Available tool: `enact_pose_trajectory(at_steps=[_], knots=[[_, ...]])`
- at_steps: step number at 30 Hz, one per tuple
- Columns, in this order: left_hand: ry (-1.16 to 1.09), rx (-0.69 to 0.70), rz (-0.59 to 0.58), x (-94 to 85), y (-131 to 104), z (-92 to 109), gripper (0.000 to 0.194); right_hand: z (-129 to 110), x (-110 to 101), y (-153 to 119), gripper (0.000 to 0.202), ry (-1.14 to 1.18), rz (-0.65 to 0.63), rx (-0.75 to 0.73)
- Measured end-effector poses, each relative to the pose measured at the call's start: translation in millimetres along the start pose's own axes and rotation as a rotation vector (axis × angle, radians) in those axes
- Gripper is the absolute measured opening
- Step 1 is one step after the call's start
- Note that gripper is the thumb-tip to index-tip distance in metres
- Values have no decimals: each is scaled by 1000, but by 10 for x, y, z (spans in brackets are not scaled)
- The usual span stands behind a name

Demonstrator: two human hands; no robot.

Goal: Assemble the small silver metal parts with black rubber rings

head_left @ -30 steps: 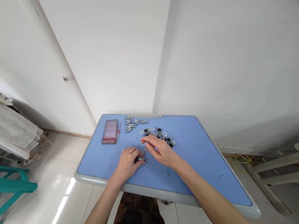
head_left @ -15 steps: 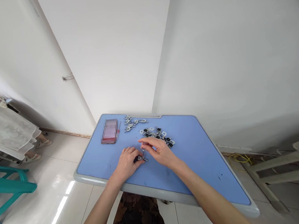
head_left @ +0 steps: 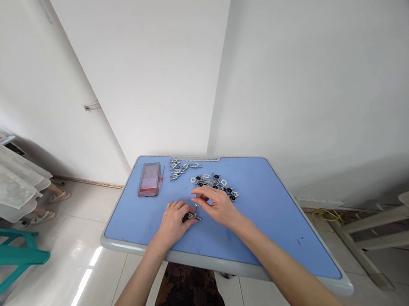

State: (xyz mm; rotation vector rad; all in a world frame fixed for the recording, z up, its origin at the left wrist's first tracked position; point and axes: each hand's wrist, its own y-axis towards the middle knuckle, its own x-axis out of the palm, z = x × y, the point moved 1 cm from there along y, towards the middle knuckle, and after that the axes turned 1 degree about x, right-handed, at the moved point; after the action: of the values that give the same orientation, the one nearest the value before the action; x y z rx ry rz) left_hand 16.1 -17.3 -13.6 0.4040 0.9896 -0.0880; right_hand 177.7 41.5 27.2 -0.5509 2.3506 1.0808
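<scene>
My left hand point(head_left: 174, 223) rests on the blue tabletop, its thumb and fingers closed on a small metal part point(head_left: 192, 216). Above that part, my right hand point(head_left: 215, 204) pinches a small screwdriver point(head_left: 196, 207) whose thin shaft points down at the metal part; the fingers cover most of its handle. Behind my right hand lies a pile of metal parts with black round pieces point(head_left: 218, 183). Farther left, near the back edge, is a smaller group of metal parts point(head_left: 176, 170).
A blurred pinkish rectangular item point(head_left: 150, 179) lies on the table's left side, with a thin red-ended tool point(head_left: 162, 174) beside it. A green stool point(head_left: 12, 248) and a person in a white skirt point(head_left: 5, 169) are at the left. A pale metal frame point(head_left: 391, 230) stands at the right.
My hands keep nearly the same position and grip. At the left, the person's upper clothing and skirt have shifted slightly.
</scene>
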Motion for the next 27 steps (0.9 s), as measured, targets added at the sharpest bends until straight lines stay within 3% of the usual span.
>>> enact_pose_trajectory(at_steps=[8,13,19,24,27], knots=[[-4,3,0,-5,4,6,12,-59,-50,1,28,21,-160,21],[-3,-1,1,4,-2,-3,12,-21,7,-5,13,-74,-45,40],[4,4,2,-2,-1,-2,12,-60,-21,-1,20,45,-124,17],[7,-2,-10,-1,2,1,11,-16,68,-5,15,38,58,89],[0,1,-7,0,2,6,11,19,129,-25,16,-28,80,63]])
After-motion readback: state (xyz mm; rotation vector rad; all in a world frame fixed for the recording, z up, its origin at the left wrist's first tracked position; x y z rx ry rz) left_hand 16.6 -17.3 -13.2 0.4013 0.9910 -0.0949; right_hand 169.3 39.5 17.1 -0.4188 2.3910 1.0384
